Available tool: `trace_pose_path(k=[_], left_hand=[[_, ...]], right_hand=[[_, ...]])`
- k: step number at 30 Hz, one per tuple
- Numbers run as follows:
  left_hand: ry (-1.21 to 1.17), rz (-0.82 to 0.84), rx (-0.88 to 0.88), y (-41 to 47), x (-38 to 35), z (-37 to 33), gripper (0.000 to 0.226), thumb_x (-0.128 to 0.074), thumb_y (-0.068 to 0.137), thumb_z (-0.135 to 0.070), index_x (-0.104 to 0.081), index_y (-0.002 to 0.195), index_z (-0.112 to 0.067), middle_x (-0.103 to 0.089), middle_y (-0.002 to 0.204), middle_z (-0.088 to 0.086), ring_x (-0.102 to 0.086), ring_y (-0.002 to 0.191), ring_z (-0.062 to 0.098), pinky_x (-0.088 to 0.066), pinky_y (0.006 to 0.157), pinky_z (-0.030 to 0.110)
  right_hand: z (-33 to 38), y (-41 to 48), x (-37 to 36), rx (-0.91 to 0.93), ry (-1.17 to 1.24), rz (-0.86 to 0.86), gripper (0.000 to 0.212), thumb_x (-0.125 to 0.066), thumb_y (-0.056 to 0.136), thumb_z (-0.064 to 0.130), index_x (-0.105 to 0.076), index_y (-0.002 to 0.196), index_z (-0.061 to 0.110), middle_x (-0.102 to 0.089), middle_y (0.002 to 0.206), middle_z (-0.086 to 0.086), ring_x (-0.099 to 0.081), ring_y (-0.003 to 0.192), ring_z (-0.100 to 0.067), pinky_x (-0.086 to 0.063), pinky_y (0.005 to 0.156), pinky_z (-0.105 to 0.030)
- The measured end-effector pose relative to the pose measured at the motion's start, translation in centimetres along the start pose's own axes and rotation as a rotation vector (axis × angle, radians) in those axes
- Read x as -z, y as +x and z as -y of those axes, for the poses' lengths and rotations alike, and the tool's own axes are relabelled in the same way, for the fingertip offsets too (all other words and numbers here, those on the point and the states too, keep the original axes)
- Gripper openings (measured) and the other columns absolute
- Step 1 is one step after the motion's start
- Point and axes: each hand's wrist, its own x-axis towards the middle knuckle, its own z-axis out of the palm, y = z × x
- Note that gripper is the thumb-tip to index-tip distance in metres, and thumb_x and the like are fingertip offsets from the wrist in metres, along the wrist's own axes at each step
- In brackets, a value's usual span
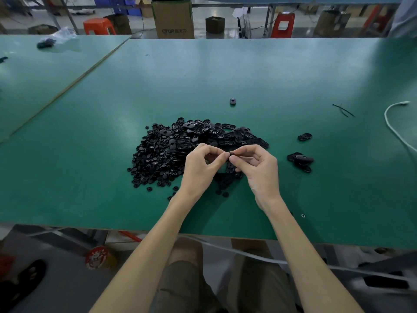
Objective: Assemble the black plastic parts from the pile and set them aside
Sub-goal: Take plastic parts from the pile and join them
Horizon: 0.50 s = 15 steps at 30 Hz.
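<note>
A small black part (234, 156) was pinched between left hand (201, 164) and right hand (259, 168) — fingers curled — above the pile (171, 150).

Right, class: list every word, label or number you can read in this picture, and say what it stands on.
"QTOR", roughly, on the cardboard box beyond the table; characters after it too blurred.
Red disc under the table: a print, nothing readable.
Black parts: no visible text.
</note>
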Motion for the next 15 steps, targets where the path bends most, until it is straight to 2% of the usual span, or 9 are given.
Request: trace_pose_path(k=[4, 11, 15], left_hand=[[0.025, -0.014, -0.029, -0.09, -0.15, 0.02, 0.014, -0.078, 0.092, -0.021, -0.071, 0.082, -0.028, -0.065, 0.088, -0.007, -0.058, 0.066, -0.001, -0.044, 0.063, 0.012], [0.108, -0.017, -0.059, 0.02, -0.3, 0.2, 0.011, -0.077, 0.093, -0.024, -0.07, 0.085, -0.023, -0.063, 0.09, -0.007, -0.058, 0.07, -0.001, -0.042, 0.064, 0.009], [0.075, -0.017, -0.039, 0.1, -0.24, 0.21, 0.017, -0.077, 0.093, -0.026, -0.066, 0.081, -0.03, -0.064, 0.089, -0.006, -0.059, 0.07, 0.0, -0.043, 0.066, 0.009]], right_hand=[[-0.14, 0.06, 0.05, -0.002, 0.012, -0.007, 0.018, -0.085, 0.084, 0.002, -0.074, 0.093, 0.013, -0.079, 0.093, -0.002, -0.077, 0.088, -0.021, -0.061, 0.077, -0.029], [-0.2, 0.22, 0.05, 0.008, 0.014, -0.008, 0.019, -0.085, 0.084, 0.002, -0.074, 0.094, 0.014, -0.079, 0.093, -0.003, -0.077, 0.088, -0.021, -0.061, 0.077, -0.03], [-0.29, 0.27, 0.11, -0.003, 0.001, -0.013, 0.019, -0.086, 0.083, 0.004, -0.074, 0.095, 0.012, -0.079, 0.093, -0.003, -0.077, 0.086, -0.023, -0.063, 0.08, -0.036]])
